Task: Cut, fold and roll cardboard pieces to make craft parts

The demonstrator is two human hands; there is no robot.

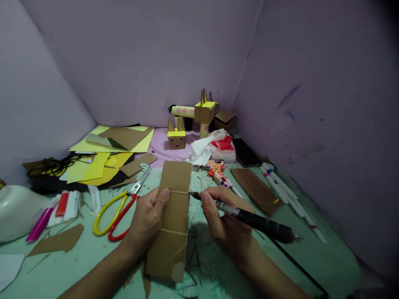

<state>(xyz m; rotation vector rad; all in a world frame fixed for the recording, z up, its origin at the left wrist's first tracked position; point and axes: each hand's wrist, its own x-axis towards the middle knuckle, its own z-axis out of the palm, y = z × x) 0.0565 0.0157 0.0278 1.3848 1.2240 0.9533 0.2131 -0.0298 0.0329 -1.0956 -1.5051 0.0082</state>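
Note:
A long cardboard strip (174, 207) with crease lines across it is held upright in the middle, its upper end pointing away from me. My left hand (149, 218) grips its left edge, the thumb lying on the front near the upper crease. In my right hand (229, 224) is a black soldering-iron-like or pen-like tool (264, 224) with a cord or dark line behind it. Its dark tip touches or nearly touches the strip's right edge at the upper crease; I cannot tell which.
Scissors (134, 191) with yellow and red handles lie left of the strip. Markers (62, 207) and a white bottle (21, 211) are far left. Yellow paper (96, 166), a small cardboard head (176, 140), tissue packaging (222, 145), a brown piece (255, 189) and white pens (289, 193) lie around.

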